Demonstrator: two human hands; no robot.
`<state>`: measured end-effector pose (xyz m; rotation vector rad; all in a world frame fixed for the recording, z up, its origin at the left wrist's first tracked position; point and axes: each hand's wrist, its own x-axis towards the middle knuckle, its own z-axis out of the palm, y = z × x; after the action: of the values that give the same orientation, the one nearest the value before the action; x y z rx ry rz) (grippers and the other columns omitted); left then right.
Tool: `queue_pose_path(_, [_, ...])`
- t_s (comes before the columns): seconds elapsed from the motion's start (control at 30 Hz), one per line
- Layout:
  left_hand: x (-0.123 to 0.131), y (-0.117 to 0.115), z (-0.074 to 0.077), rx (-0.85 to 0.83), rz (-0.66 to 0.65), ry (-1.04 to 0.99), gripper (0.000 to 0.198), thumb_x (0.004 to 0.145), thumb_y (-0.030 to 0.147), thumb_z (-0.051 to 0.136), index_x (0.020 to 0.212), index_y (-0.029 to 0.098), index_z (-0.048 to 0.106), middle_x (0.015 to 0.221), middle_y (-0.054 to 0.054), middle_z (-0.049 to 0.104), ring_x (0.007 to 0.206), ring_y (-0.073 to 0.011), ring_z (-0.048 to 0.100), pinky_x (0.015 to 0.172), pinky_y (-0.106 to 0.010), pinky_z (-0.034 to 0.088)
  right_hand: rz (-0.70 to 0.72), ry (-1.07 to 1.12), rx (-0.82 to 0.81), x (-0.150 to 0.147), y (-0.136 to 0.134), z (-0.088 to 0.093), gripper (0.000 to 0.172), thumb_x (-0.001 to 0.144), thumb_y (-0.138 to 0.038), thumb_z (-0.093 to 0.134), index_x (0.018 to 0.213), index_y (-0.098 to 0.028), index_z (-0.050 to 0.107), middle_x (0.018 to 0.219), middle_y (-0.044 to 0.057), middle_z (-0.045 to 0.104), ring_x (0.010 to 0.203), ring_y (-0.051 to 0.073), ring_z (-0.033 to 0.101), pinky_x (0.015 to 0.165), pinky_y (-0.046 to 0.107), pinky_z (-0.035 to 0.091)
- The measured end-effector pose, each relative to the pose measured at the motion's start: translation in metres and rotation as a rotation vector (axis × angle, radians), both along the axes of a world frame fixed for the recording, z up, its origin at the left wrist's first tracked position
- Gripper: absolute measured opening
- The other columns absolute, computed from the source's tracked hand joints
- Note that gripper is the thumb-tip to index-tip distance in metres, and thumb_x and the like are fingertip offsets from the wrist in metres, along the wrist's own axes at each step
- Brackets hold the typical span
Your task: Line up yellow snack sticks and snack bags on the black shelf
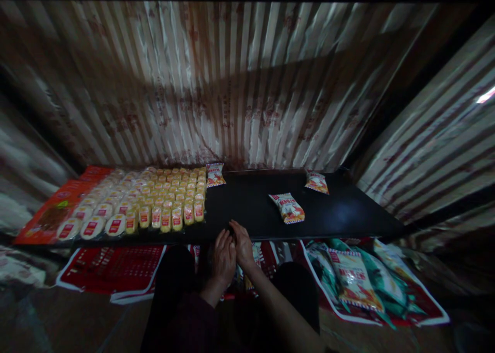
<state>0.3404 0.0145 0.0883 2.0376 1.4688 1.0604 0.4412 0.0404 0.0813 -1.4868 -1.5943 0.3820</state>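
Here, both hands meet at the black board's [247,208] near edge.
My left hand [223,259] and right hand [243,246] press together; I cannot tell if they hold anything. Rowed packets [154,201] fill the left, while three loose snack packets [287,207] lie apart on the right.

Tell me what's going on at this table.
A person is at a low black table, left hand and right hand pressed together at its near edge. Whether they hold anything is too dark to tell. Rows of small yellow packs cover the table's left side. Three loose packets lie on the rest, one just beyond the hands. Larger bags lie on the floor to the right.
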Motion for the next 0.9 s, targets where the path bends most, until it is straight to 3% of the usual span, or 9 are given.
queue_pose_path(0.13, [-0.014,-0.03,-0.013,0.002,-0.069,0.034,0.047,0.094,0.029,0.025,0.125,0.012,0.055,0.142,-0.012,0.045,0.137,-0.0199,0.032,0.111,-0.042,0.034,0.032,0.003,0.04,-0.006,-0.033,-0.012,0.043,0.081,-0.013,0.042,0.119,-0.021,0.061,0.128,0.01,0.058,0.121,0.02,0.051,0.103,0.043,0.041])
queue_pose_path(0.27, [-0.034,-0.058,-0.039,-0.071,-0.084,0.109,0.045,0.092,0.03,0.03,0.127,0.015,0.055,0.144,-0.01,0.043,0.137,-0.0214,0.033,0.112,-0.044,0.033,0.111,-0.058,0.036,-0.011,-0.069,-0.036,0.045,0.079,-0.015,0.047,0.121,-0.022,0.06,0.134,0.01,0.054,0.126,0.023,0.046,0.105,0.046,0.04])
queue_pose_path(0.43, [-0.057,-0.072,-0.061,-0.244,0.002,0.193,0.051,0.086,0.027,0.039,0.134,0.013,0.046,0.147,-0.013,0.037,0.138,-0.0238,0.03,0.114,-0.043,0.027,0.154,-0.116,-0.216,-0.011,-0.103,-0.063,0.044,0.083,-0.02,0.044,0.124,-0.02,0.059,0.118,0.012,0.066,0.111,0.027,0.06,0.096,0.047,0.047])
queue_pose_path(0.63, [-0.061,-0.078,-0.062,-0.35,0.069,0.093,0.064,0.079,0.015,0.039,0.142,0.014,0.031,0.148,-0.012,0.035,0.139,-0.019,0.026,0.112,-0.035,0.028,0.246,-0.024,-0.347,-0.007,-0.109,-0.063,0.035,0.085,-0.028,0.046,0.113,-0.023,0.067,0.11,0.01,0.07,0.106,0.027,0.063,0.093,0.046,0.047])
queue_pose_path(0.77, [-0.059,-0.081,-0.056,-0.39,0.108,0.051,0.063,0.081,0.016,0.037,0.143,0.011,0.028,0.149,-0.015,0.033,0.139,-0.0209,0.028,0.109,-0.036,0.032,0.204,0.176,-0.351,-0.008,-0.107,-0.06,0.033,0.084,-0.038,0.049,0.103,-0.022,0.071,0.103,0.009,0.072,0.099,0.027,0.066,0.091,0.046,0.048])
queue_pose_path(0.9, [-0.055,-0.078,-0.04,-0.375,0.132,-0.016,0.062,0.083,0.019,0.038,0.144,0.014,0.027,0.141,-0.015,0.045,0.131,-0.0214,0.042,0.103,-0.036,0.04,0.128,0.483,-0.398,-0.006,-0.103,-0.061,0.042,0.078,-0.051,0.056,0.104,-0.019,0.068,0.094,0.008,0.073,0.087,0.026,0.068,0.08,0.041,0.053])
